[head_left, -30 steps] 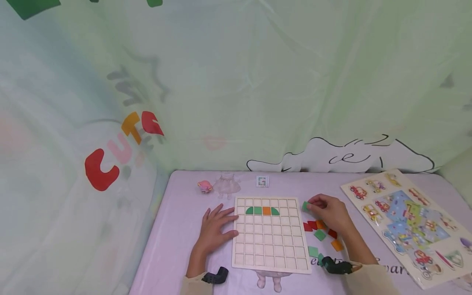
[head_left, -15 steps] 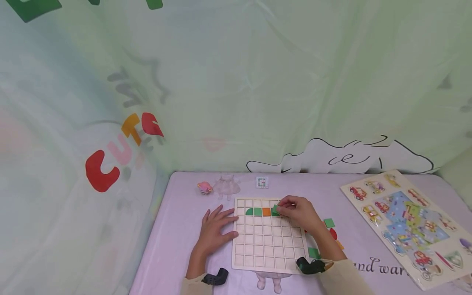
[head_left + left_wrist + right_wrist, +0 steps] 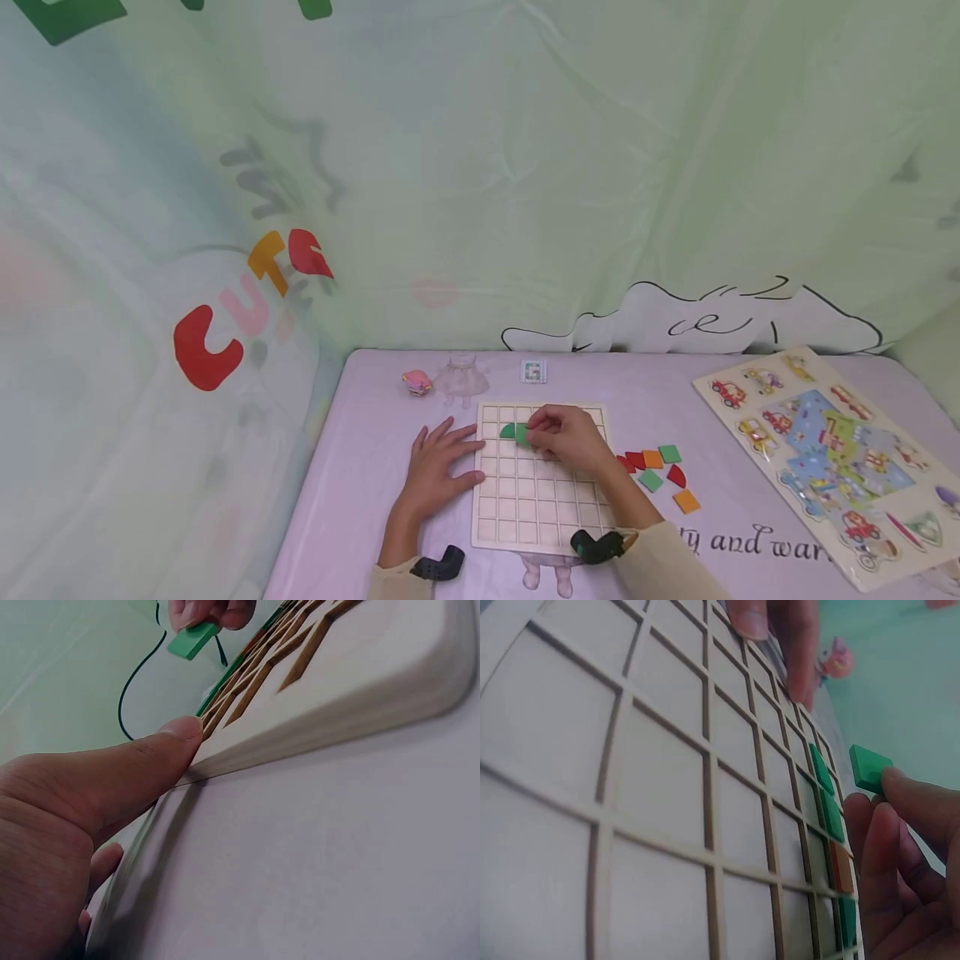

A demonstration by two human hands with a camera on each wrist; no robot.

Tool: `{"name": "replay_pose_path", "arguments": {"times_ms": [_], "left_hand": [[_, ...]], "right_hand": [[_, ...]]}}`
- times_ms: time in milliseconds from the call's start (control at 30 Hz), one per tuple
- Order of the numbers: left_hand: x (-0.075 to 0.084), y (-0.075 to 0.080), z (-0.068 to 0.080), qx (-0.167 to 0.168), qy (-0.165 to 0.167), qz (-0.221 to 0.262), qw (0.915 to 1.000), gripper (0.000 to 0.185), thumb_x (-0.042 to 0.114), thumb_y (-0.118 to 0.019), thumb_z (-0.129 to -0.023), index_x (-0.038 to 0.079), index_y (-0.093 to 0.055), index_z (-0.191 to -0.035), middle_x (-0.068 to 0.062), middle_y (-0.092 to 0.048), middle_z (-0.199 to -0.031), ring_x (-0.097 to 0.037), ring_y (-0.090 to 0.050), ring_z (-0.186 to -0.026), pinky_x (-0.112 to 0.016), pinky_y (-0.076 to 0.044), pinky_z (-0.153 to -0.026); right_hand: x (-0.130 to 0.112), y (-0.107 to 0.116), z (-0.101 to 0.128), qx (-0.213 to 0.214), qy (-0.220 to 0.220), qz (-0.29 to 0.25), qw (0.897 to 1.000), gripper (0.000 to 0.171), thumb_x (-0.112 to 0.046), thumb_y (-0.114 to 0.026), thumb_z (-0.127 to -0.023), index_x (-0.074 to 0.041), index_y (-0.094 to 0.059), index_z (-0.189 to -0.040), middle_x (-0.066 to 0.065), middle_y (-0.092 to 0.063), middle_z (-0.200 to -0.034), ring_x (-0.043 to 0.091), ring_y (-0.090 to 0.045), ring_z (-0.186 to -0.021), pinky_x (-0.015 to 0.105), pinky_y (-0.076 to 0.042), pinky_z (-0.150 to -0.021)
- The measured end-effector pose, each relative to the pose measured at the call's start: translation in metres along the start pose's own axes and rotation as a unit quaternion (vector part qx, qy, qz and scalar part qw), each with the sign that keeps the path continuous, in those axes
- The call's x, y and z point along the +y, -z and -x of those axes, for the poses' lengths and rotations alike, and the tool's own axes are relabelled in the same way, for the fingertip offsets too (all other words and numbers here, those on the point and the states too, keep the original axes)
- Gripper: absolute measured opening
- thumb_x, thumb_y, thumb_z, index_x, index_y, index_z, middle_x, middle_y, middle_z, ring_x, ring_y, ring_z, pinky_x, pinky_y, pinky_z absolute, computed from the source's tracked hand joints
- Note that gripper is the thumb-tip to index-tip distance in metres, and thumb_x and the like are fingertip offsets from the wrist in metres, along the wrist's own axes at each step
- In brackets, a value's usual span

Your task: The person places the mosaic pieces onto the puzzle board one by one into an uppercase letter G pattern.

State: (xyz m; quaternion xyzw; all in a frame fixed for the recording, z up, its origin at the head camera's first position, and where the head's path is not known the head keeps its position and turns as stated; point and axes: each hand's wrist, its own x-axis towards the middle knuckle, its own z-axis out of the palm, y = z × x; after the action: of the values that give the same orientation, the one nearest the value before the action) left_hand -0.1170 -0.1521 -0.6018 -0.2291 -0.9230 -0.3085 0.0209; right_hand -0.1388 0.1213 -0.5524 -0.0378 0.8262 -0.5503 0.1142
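You've got a black unit strapped at each wrist, just in front of the beige sleeves. Your left hand [image 3: 441, 468] is spread flat on the lilac cloth [image 3: 337, 508], thumb touching the edge of the grid board [image 3: 551, 510], which lies just right of it. Right of your right forearm: loose red, orange and green tiles [image 3: 651, 481]. Your right hand [image 3: 573, 440] is over the board, pinching a green square tile [image 3: 868, 766] between thumb and fingers, raised off the grid. Per the right wrist view, a seated row below that hand runs green curved tile [image 3: 821, 769], green square, orange square [image 3: 841, 866], green piece. Well right of your right hand: picture puzzle board [image 3: 821, 375], angled. Beyond both hands: pink toy [image 3: 417, 382], small square card [image 3: 533, 372], then the pale green curtain [image 3: 465, 183].
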Motion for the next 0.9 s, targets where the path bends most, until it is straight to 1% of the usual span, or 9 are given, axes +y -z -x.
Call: {"name": "replay_pose_path", "arguments": {"times_ms": [167,267,333,433,567,800,900], "left_hand": [[0.0,0.001,0.0,-0.001,-0.004,0.001,1.0,0.05,0.047,-0.074,-0.088,0.028,-0.069,-0.133,0.005,-0.056,-0.152,-0.032,-0.034,-0.153,-0.068,-0.013,-0.121],[0.0,0.001,0.0,-0.001,-0.005,0.003,1.0,0.05,0.047,-0.075,-0.088,0.028,-0.069,-0.133,0.004,-0.056,-0.152,-0.033,-0.034,-0.153,-0.068,-0.013,-0.121],[0.001,0.002,0.0,-0.001,-0.005,0.008,1.0,0.05,0.046,-0.075,-0.088,0.027,-0.069,-0.133,0.003,-0.056,-0.152,-0.034,-0.034,-0.153,-0.068,-0.012,-0.121],[0.002,0.002,-0.001,-0.004,-0.005,0.014,0.9999,0.05,0.045,-0.075,-0.088,0.025,-0.069,-0.133,0.002,-0.056,-0.152,-0.035,-0.033,-0.153,-0.069,-0.011,-0.121],[0.003,0.003,-0.001,-0.007,-0.004,0.017,0.9998,0.05,0.045,-0.075,-0.088,0.025,-0.069,-0.134,0.002,-0.056,-0.152,-0.035,-0.032,-0.153,-0.069,-0.01,-0.121],[0.004,0.003,-0.001,-0.001,-0.007,0.011,0.9999,0.05,0.045,-0.074,-0.088,0.025,-0.069,-0.133,0.001,-0.056,-0.151,-0.036,-0.034,-0.152,-0.07,-0.012,-0.12],[0.004,0.004,0.0,0.002,-0.008,0.012,0.9999,0.05,0.045,-0.074,-0.088,0.025,-0.069,-0.133,0.001,-0.057,-0.151,-0.037,-0.035,-0.151,-0.071,-0.012,-0.12]], "right_hand": [[-0.003,-0.015,-0.005,-0.023,0.019,-0.013,0.999,0.009,-0.011,-0.078,-0.089,-0.008,-0.074,-0.095,0.005,-0.07,-0.076,0.016,-0.063,-0.057,0.027,-0.054,-0.051],[-0.002,-0.023,-0.007,-0.031,0.017,-0.02,0.999,0.007,-0.01,-0.078,-0.088,-0.008,-0.074,-0.094,0.004,-0.07,-0.074,0.016,-0.062,-0.056,0.026,-0.052,-0.049],[0.0,-0.027,-0.007,-0.029,0.013,-0.024,0.999,0.008,-0.011,-0.079,-0.088,-0.009,-0.074,-0.094,0.003,-0.069,-0.074,0.014,-0.062,-0.057,0.024,-0.05,-0.049],[0.004,-0.031,-0.006,-0.014,0.011,-0.026,1.0,0.009,-0.012,-0.081,-0.086,-0.01,-0.075,-0.093,0.001,-0.07,-0.073,0.013,-0.061,-0.057,0.023,-0.049,-0.049],[0.007,-0.033,-0.005,0.005,0.014,-0.023,1.0,0.008,-0.012,-0.082,-0.085,-0.011,-0.076,-0.091,0.002,-0.07,-0.072,0.014,-0.061,-0.056,0.024,-0.048,-0.049],[0.009,-0.034,-0.005,0.005,0.004,0.005,1.0,0.007,-0.015,-0.082,-0.086,-0.018,-0.076,-0.088,-0.002,-0.069,-0.074,0.013,-0.06,-0.055,0.025,-0.05,-0.051],[0.009,-0.034,-0.006,0.003,-0.001,0.008,1.0,0.007,-0.015,-0.081,-0.086,-0.018,-0.076,-0.088,-0.002,-0.068,-0.075,0.013,-0.058,-0.054,0.025,-0.05,-0.05]]}}
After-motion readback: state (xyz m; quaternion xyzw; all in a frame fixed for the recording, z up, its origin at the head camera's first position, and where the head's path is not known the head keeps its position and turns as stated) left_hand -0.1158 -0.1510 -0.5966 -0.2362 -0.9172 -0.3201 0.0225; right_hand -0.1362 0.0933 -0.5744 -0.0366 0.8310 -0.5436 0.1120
